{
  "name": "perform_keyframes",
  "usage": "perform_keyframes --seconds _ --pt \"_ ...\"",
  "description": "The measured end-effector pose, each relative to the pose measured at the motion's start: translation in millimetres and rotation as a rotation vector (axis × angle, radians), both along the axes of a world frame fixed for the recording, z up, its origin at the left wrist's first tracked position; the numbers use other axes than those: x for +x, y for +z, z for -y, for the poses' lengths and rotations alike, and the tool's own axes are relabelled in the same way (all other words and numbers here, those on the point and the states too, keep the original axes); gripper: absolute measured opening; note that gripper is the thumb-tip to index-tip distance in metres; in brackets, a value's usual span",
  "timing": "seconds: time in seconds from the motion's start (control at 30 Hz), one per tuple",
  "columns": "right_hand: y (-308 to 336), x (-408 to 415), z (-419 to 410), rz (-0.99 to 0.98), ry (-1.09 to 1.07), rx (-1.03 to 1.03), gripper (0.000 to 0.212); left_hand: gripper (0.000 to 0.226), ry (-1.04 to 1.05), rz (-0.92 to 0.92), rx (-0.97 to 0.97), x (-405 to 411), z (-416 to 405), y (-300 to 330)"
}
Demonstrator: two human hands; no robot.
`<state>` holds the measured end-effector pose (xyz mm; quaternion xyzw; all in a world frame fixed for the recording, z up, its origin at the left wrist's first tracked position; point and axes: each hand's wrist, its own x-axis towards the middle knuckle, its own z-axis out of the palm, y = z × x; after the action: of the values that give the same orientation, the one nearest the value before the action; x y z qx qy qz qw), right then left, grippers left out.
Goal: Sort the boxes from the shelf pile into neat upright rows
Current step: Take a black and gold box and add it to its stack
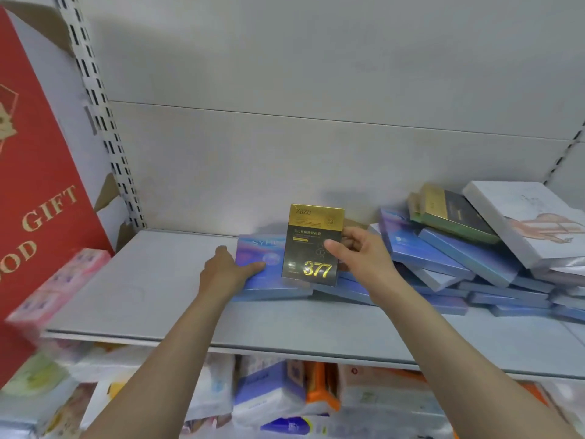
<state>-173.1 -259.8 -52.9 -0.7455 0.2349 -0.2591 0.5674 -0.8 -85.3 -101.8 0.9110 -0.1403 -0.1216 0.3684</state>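
While we hold the black and gold box [311, 245] upright in front of us, its long axis runs up and down and its printed face is turned our way, so it is already in the attitude a row needs; our right hand [357, 248] has it by its right edge, thumb across the front and fingers [349, 233] curled behind, a closed pinch with nothing else in it. It hangs just above the left end of the shelf pile [459, 261], which sprawls away to the right in leaning, overlapping blue boxes with a darker gold-edged one and a pale flat one on top. Our left hand [226, 269] is the nearer to the bare stretch of shelf [152, 286] on the left, and it rests on the blue box [262, 274] lying flat at the pile's edge, thumb laid over its face and the other fingers hidden beyond its left edge, so we cannot tell how firmly it grips. We judge the open shelf to the left is where the held box would stand
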Motion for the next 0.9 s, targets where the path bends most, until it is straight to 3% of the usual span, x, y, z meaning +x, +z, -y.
perform_keyframes --seconds 0.1,0.47,0.9 --pt "1 3 -8 -0.014 0.002 0.015 0.021 0.066 -0.044 0.003 0.096 9 -2 1" --pt "-9 -8 -20 0.003 -0.057 0.046 0.02 0.043 -0.048 -0.007 -0.049 6 -28 -2" --pt "-4 -12 -36 0.021 -0.078 0.055 0.025 0.014 -0.018 -0.365 -0.391 -2 -78 -6"
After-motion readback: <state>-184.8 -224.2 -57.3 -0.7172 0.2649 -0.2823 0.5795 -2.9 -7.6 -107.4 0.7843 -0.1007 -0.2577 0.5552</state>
